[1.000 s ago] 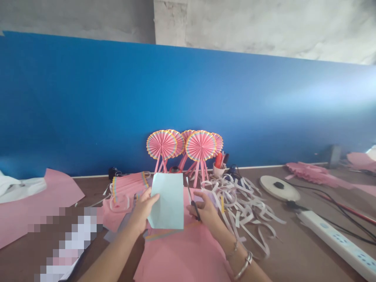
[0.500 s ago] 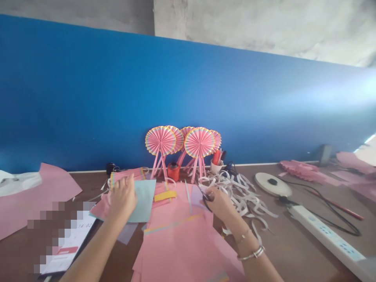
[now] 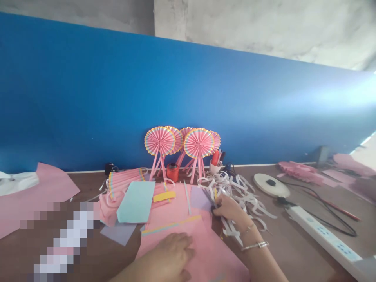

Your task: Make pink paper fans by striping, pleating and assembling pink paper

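My left hand (image 3: 174, 252) is over the near part of the pink paper sheets (image 3: 205, 246), fingers apart and slightly blurred, holding nothing I can see. My right hand (image 3: 232, 211) is closed around the dark handles of scissors (image 3: 209, 196), whose blades point up and left over a lilac paper piece (image 3: 199, 199). A yellow and blue stripe crosses the top pink sheet. Left of the sheets lies a pale blue-green paper (image 3: 137, 201), beside a pleated pink paper (image 3: 127, 180) with coloured edges. A yellow strip (image 3: 164, 196) rests further back.
Several pink paper fans (image 3: 160, 141) stand against the blue partition (image 3: 88, 98). White paper curls (image 3: 246, 196) pile beyond my right hand. A red container (image 3: 172, 172), a cup of tools (image 3: 216, 167), a cream disc (image 3: 272, 185) and a power strip (image 3: 323, 235) are also on the table.
My left hand has moved from the pale blue-green paper and pleated paper, nearer to me and right, over the pink sheets. My right hand has shifted slightly right and down with the scissors.
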Demonstrator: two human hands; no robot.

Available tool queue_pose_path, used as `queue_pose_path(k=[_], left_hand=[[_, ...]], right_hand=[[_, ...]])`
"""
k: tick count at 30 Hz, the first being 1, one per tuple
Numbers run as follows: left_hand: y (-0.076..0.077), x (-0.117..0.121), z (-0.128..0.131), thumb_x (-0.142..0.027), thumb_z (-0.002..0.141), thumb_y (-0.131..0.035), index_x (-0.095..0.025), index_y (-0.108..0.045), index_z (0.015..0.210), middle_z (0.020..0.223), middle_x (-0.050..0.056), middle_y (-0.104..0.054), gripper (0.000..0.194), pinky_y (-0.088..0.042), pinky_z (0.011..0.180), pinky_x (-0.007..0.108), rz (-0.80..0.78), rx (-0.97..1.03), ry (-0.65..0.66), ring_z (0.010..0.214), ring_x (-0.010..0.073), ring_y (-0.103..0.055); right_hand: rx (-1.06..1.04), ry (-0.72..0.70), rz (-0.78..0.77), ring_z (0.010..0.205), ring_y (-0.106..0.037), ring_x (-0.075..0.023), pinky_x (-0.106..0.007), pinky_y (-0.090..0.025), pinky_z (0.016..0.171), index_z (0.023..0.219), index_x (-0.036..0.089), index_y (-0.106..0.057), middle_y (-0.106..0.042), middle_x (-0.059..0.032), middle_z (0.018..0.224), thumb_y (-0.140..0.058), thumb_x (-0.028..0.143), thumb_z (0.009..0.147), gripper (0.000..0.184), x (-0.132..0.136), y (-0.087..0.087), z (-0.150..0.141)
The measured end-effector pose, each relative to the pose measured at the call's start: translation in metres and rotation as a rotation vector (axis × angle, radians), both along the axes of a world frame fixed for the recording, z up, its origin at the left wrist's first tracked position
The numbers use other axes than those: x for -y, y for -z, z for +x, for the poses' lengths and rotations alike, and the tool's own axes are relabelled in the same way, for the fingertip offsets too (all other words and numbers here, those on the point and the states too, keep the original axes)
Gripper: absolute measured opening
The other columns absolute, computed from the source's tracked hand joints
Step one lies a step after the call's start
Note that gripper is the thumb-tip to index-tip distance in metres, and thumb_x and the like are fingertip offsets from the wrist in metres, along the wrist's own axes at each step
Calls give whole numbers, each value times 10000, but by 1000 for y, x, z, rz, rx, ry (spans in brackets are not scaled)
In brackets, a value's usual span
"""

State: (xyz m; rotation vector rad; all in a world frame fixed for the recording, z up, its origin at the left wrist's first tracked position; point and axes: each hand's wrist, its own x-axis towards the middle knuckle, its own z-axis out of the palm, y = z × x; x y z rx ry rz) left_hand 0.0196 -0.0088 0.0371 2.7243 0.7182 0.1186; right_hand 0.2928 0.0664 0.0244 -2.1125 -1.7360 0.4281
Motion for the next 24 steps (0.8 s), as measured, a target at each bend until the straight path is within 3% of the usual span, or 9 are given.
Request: queue_pose_path(k=[3, 6, 9, 12, 19, 24], left_hand=[[6, -3, -4, -317, 808, -593, -183, -553, 1225, 1347, 147, -508, 440, -398, 1000, 400, 8, -50, 10, 1218, 301, -486], [21, -5, -7, -351, 822, -587, -173, -537, 1235, 1354, 165, -494, 453, -394, 1001, 413, 62, -66, 48, 1226, 310, -476], [38, -5, -9, -381, 828, -583, -177, -541, 1205, 1327, 161, -520, 431, -399, 992, 393, 140, -17, 61, 1211, 298, -486], [48, -3, -9, -394, 828, -581, -178, -560, 1147, 1264, 145, -565, 385, -398, 984, 364, 236, 17, 37, 1147, 274, -529], [57, -2, -9, -384, 863, -529, -149, -538, 1154, 1221, 114, -596, 374, -359, 1007, 352, 328, 71, 32, 1130, 241, -516], [56, -3, -11, -374, 880, -509, -172, -563, 1119, 1193, 88, -612, 318, -329, 1023, 377, 365, 101, 41, 1139, 244, -495]], right_hand=[[23, -55, -16, 559, -521, -145, -234, -302, 537, 716, 162, -629, -566, 24, 553, -614, 125, 593, 129, 0, -4, -3], [27, -163, 2, 663, -559, -149, -238, -352, 613, 844, 185, -667, -634, -4, 706, -521, 51, 614, 304, 0, -9, -19], [23, -447, 47, 832, -568, -158, -233, -388, 736, 886, 216, -683, -651, -23, 882, -485, -2, 589, 419, 1, -7, -42], [95, -656, 93, 931, -537, -186, -273, -392, 810, 914, 204, -679, -622, -65, 964, -468, 5, 631, 405, -2, 0, -59], [259, -777, 160, 1006, -516, -226, -354, -368, 868, 841, 212, -679, -623, -55, 1110, -535, 91, 708, 230, -8, -3, -70], [75, -758, 258, 1003, -549, -216, -360, -379, 888, 733, 198, -661, -678, -50, 1012, -523, 61, 699, 197, -9, 2, -72]])
